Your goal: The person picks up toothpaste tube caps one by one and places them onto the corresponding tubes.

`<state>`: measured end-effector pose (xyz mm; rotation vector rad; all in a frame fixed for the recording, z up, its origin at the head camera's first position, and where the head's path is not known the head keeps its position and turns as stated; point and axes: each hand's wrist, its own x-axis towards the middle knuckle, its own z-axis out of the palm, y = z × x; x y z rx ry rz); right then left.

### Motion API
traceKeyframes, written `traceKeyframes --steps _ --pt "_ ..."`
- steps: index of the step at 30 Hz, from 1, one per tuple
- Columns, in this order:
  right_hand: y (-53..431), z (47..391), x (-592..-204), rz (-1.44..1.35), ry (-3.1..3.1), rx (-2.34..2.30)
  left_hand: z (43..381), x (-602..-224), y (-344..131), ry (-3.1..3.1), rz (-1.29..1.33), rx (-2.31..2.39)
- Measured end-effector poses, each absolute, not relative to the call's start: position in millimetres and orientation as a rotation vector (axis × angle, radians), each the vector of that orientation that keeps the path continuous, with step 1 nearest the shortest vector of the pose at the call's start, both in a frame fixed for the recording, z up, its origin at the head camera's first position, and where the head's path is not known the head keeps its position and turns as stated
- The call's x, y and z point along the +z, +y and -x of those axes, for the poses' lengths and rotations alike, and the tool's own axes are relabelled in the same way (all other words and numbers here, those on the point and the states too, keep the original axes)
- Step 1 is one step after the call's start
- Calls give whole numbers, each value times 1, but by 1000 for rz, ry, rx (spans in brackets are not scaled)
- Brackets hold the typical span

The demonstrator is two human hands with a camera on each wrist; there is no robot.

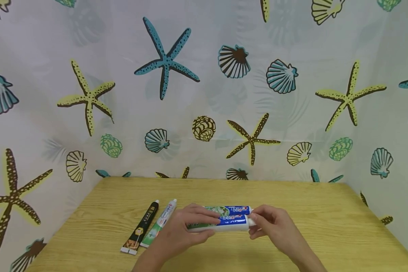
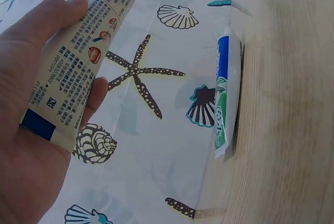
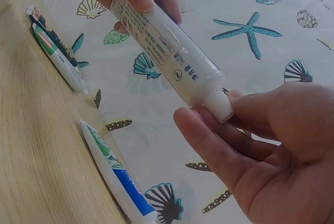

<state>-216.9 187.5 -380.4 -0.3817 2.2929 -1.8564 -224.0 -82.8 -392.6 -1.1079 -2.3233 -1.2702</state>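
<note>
My left hand (image 1: 187,224) grips a white, green and blue toothpaste tube (image 1: 232,223), held above the table. The left wrist view shows the printed back of this tube (image 2: 78,62) between thumb and fingers. At the tube's other end, my right hand (image 1: 275,226) pinches the white cap (image 3: 219,106) with thumb and fingers. The cap sits at the tube's neck; whether it is loose cannot be seen. A second toothpaste tube of the same colours (image 2: 228,96) lies on the table behind the held one, partly hidden in the head view.
On the wooden table (image 1: 326,219), a black toothpaste tube (image 1: 141,228) and a white and green toothpaste tube (image 1: 161,223) lie side by side at the left. Cloth (image 1: 197,102) printed with starfish and shells hangs at the back and both sides.
</note>
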Motion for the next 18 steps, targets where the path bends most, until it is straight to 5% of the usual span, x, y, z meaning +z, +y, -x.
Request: traceKeyframes --steps 18 --pt "186 216 -378 391 2457 -1778 229 -398 -81 -2256 1101 -1215"
